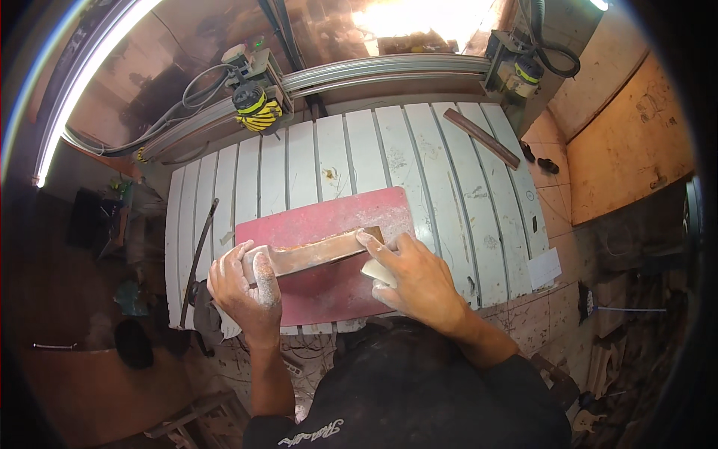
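A workshop is showing here: a long silver metal rail [389, 67] is running along the far side of a white slatted table [299, 157], carrying black-and-yellow machine heads [248, 95]; pale dust is marking a flat pink board [374, 207].

A white slatted table [303, 157] stood on a floor of pinkish tiles [555, 213]. Behind the table ran a silver metal rail [389, 67], with bright glare [430, 19] beyond. Left of the table glowed a long strip light [95, 60]; to the table's right was a large orange-brown wooden panel [636, 142].
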A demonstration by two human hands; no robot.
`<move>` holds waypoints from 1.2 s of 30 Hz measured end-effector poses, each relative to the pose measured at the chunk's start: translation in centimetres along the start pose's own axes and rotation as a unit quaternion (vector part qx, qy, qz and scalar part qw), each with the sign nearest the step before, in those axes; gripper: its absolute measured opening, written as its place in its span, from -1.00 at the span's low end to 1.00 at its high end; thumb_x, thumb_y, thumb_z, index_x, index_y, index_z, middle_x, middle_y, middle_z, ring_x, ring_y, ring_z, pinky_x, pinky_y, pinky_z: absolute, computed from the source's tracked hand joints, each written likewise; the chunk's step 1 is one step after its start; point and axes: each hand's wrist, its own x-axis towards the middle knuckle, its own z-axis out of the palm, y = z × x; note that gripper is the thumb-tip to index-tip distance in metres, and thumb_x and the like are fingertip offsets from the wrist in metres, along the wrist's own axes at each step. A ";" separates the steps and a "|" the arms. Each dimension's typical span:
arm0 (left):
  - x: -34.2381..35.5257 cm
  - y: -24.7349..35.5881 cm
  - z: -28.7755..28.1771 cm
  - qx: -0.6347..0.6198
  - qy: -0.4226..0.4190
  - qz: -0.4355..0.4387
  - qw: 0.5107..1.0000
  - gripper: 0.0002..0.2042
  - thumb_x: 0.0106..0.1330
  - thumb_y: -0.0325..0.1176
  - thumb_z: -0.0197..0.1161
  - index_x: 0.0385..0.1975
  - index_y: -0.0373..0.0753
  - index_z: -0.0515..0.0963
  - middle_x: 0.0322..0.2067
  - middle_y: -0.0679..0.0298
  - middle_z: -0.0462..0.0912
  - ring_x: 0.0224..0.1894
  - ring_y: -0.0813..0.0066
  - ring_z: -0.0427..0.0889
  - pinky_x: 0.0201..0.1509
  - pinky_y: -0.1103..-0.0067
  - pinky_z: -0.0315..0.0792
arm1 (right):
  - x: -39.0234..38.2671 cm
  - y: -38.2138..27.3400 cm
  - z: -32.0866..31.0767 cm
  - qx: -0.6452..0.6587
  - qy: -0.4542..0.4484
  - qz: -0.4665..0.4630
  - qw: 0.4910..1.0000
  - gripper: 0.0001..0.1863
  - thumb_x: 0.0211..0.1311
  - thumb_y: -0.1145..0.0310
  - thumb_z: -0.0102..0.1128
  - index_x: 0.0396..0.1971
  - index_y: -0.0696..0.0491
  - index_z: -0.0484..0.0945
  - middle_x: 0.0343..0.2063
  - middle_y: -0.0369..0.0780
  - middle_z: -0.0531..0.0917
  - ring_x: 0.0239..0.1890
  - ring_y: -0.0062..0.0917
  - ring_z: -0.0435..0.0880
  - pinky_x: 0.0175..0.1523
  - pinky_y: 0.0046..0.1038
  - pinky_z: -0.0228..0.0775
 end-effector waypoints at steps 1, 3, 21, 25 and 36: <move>0.1 0.0 0.0 -0.001 0.001 -0.003 1.000 -0.73 0.38 -0.21 0.28 -0.09 -0.26 0.68 -0.13 0.17 0.73 -0.02 0.07 0.63 0.20 0.21 0.36 | 0.3 0.1 0.1 0.000 0.001 0.001 1.000 -0.12 0.10 0.32 0.51 0.50 -0.18 0.41 -0.04 -0.05 0.55 -0.01 -0.11 0.66 0.01 -0.07 0.62; 0.4 0.6 -0.1 0.004 0.002 0.006 1.000 -0.75 0.41 -0.26 0.25 -0.10 -0.30 0.68 -0.14 0.12 0.74 -0.03 0.04 0.65 0.18 0.20 0.41 | 0.9 0.2 0.1 -0.014 0.004 0.005 1.000 -0.12 0.09 0.31 0.51 0.49 -0.17 0.42 -0.05 -0.05 0.55 -0.03 -0.11 0.66 0.01 -0.08 0.62; -0.6 -0.2 -0.1 0.002 0.012 0.001 1.000 -0.73 0.33 -0.24 0.32 -0.09 -0.25 0.69 -0.13 0.18 0.73 -0.02 0.07 0.65 0.22 0.19 0.36 | 2.1 2.7 -0.8 0.030 -0.053 -0.073 0.996 -0.17 0.13 0.26 0.49 0.47 -0.08 0.43 -0.06 -0.05 0.59 0.02 -0.09 0.67 0.11 -0.12 0.57; -0.6 -0.3 0.1 0.006 0.017 0.003 1.000 -0.72 0.33 -0.23 0.32 -0.08 -0.25 0.69 -0.13 0.17 0.73 0.01 0.07 0.65 0.24 0.19 0.36 | 2.0 2.9 -0.5 0.045 -0.056 -0.043 0.997 -0.16 0.12 0.26 0.49 0.47 -0.09 0.44 -0.06 -0.05 0.59 0.01 -0.08 0.67 0.10 -0.12 0.56; -0.3 0.4 -1.0 -0.014 -0.005 0.007 1.000 -0.69 0.28 -0.28 0.41 -0.04 -0.26 0.70 -0.09 0.13 0.74 0.06 0.05 0.65 0.29 0.20 0.34 | 1.6 8.7 4.8 0.304 0.120 0.109 0.939 -0.40 0.37 0.27 0.38 0.37 0.10 0.52 0.05 -0.07 0.68 0.10 -0.35 0.70 0.22 -0.34 0.54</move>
